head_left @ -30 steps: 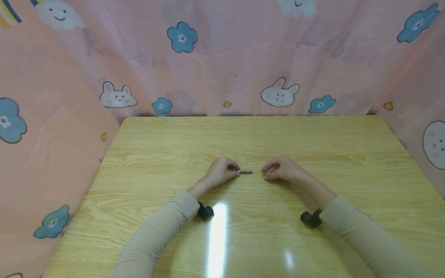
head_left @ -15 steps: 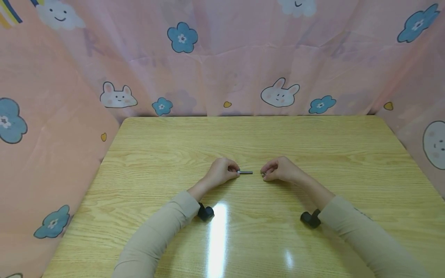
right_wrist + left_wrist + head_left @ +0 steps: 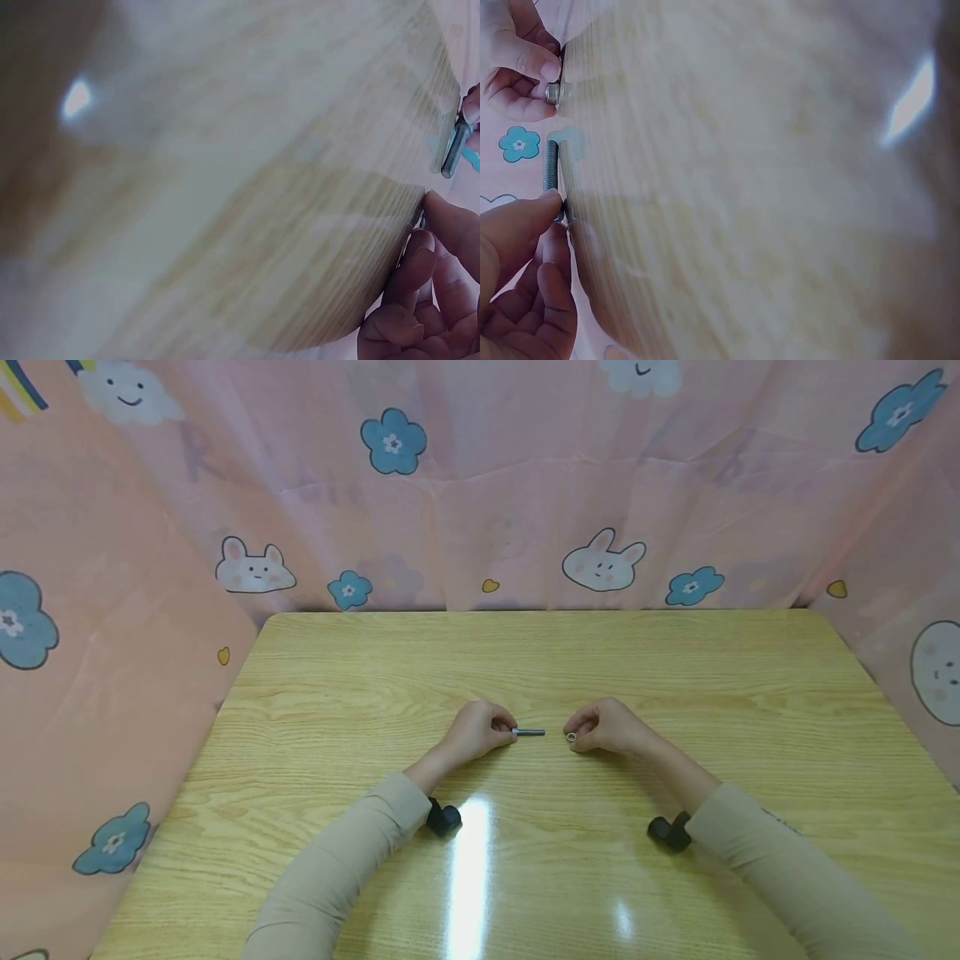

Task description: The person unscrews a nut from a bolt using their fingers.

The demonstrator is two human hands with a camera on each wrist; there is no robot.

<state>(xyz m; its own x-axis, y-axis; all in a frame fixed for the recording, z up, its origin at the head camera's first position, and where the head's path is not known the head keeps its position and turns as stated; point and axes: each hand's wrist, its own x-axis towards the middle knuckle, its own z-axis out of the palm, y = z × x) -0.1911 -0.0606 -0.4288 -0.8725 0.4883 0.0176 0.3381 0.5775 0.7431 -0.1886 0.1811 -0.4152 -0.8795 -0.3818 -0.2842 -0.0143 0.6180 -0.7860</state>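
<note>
My left hand [image 3: 477, 727] pinches a silvery threaded bolt [image 3: 530, 732] at one end, its shank pointing right. In the left wrist view the bolt's thread [image 3: 551, 166] shows plainly, while its head is mostly hidden by the fingers. Across a small gap, my right hand [image 3: 609, 727] pinches a small metal nut [image 3: 572, 737] between thumb and fingers. That nut [image 3: 553, 93] faces the bolt's free end in the left wrist view; the two are apart. The right wrist view has the nut almost wholly covered by fingers.
Both hands are over a wood-grain table [image 3: 360, 668]. A pink printed curtain [image 3: 465, 518] rises behind and beside it. Black wrist cameras [image 3: 444, 818] stick out below both sleeves, close above the tabletop. Bright glare [image 3: 468, 877] lies on the front of the table.
The nut has turned in the right fingers, and its ring face now shows more clearly. The right hand has shifted very slightly; the left hand and bolt are almost still.
</note>
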